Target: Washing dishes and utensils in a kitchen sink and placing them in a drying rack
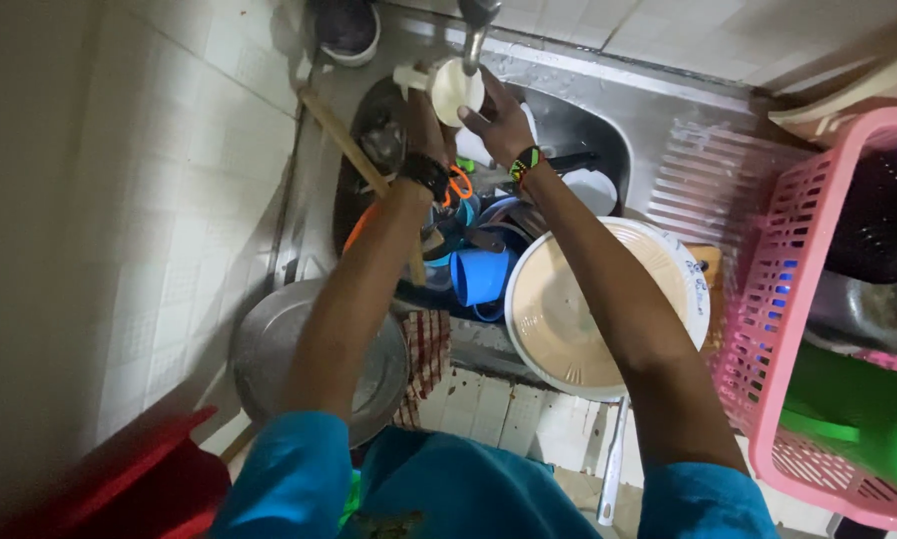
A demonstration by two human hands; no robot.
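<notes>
Overhead, a small cream-coloured cup (455, 90) is held under the metal tap (477, 30) at the far end of the steel sink (588, 125). It is pale, round and smooth, tipped on its side so that its rounded face is turned toward the camera, with a stubby handle-like piece jutting out to the left. The right hand (500, 125) is closed around the cup's lower right edge — fingers curled against its rim. The left hand (423, 115) is raised just beside the cup on its left; whether it grips the cup cannot be told, since the fingers are hidden behind it. Below the wrists the sink is crowded with a blue cup (480, 274), a large cream bowl (588, 304) and a wooden stick (353, 150). A pink basket (788, 299) stands at the right.
</notes>
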